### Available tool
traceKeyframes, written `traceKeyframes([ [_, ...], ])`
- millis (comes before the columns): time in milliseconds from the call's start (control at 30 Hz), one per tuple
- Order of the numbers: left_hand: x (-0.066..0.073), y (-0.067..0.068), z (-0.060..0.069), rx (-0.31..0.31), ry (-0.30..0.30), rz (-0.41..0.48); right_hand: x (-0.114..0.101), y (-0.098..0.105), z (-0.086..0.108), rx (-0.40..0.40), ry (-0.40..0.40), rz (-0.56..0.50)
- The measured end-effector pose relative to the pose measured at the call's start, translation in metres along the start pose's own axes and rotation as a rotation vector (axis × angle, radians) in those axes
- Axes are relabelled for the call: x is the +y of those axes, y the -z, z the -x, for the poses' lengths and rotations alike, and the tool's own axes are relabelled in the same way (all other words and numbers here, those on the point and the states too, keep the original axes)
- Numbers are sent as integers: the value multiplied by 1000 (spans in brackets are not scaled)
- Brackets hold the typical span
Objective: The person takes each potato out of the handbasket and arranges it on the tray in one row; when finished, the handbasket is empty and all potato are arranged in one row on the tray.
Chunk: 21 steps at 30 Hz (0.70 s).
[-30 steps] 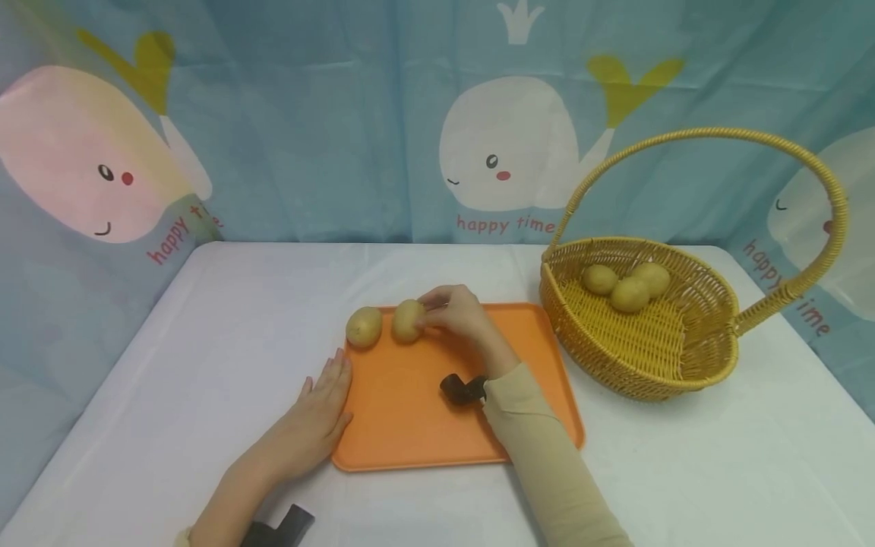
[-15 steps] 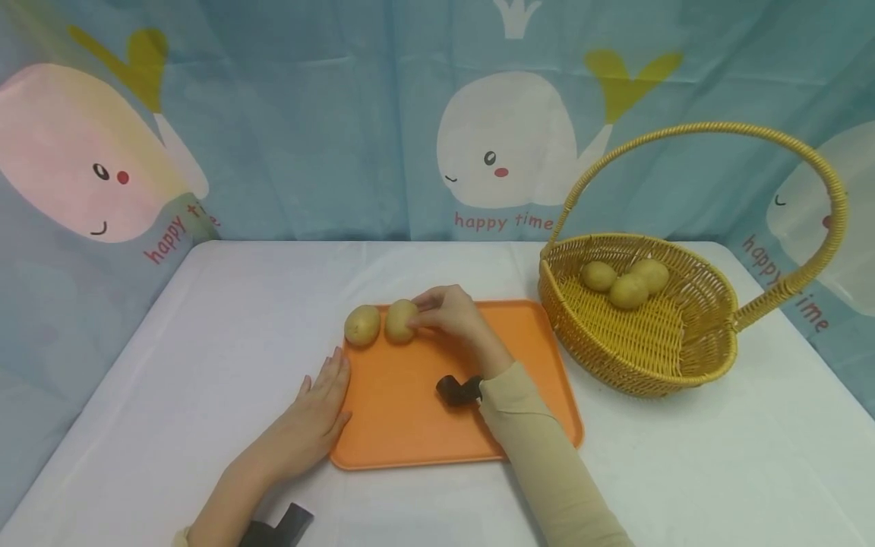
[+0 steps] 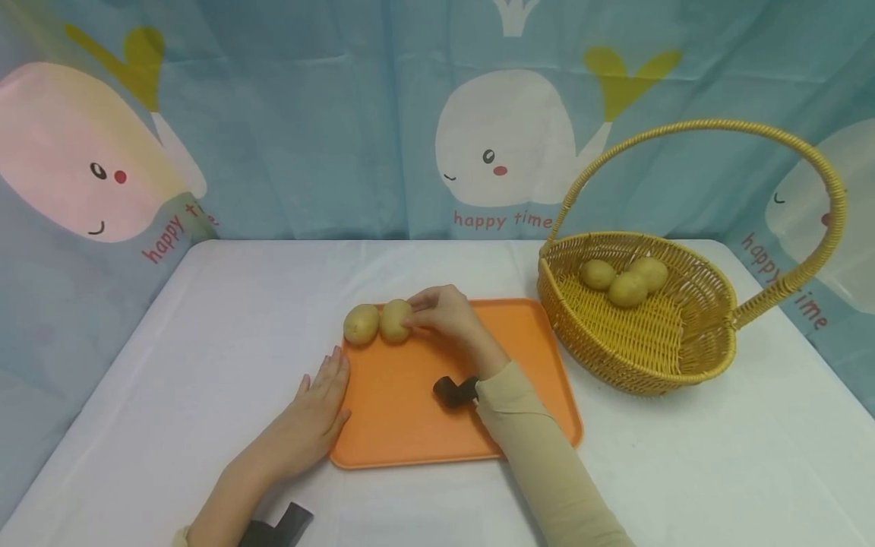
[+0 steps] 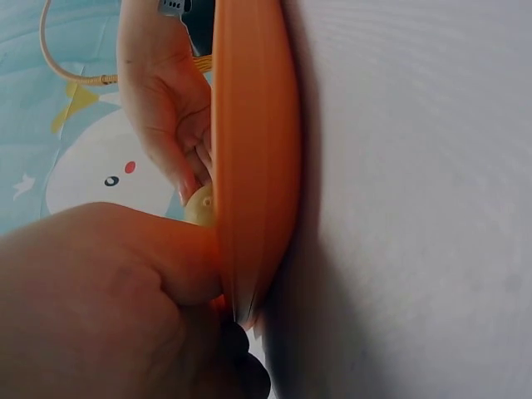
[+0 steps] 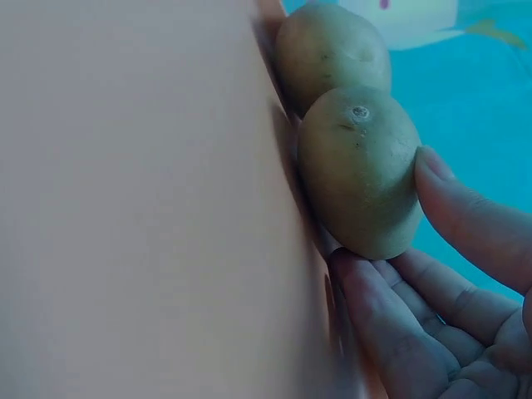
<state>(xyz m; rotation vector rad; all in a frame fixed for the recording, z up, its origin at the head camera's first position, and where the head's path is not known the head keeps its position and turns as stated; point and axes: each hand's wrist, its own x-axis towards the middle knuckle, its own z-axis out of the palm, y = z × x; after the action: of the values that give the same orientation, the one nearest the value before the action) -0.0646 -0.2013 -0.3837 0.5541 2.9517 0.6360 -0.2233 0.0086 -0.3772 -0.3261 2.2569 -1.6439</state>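
Right hand (image 3: 447,315): thumb and fingers pinch the near potato (image 3: 394,320) on its right side.
Left hand (image 3: 311,418): fingers extended along the tray's left rim, holding nothing up.
Far potato (image 3: 361,325): ahead of the left fingertips, just beyond the pinched one; whether the two touch is unclear.
Orange tray (image 3: 403,403): between the hands; if the left hand pressed unevenly, it could slide or tip.
Rolling risk: rounded skins and a low rim; a push leftward from the right hand might send the far potato over the corner.
Wicker basket (image 3: 581,342): right of the right hand, holding three potatoes (image 3: 627,290).
Hidden: the pinched potato's underside, and tray under the right sleeve (image 3: 533,437).
Cut off: both forearms, at the bottom edge.
Hard to read: left fingers beyond the thumb, in the left wrist view.
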Motion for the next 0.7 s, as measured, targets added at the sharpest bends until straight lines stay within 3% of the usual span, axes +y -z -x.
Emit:
traceKeyframes([
  [700, -1, -1, 1, -8, 3, -21, 1, -1, 0, -26, 3, 29],
])
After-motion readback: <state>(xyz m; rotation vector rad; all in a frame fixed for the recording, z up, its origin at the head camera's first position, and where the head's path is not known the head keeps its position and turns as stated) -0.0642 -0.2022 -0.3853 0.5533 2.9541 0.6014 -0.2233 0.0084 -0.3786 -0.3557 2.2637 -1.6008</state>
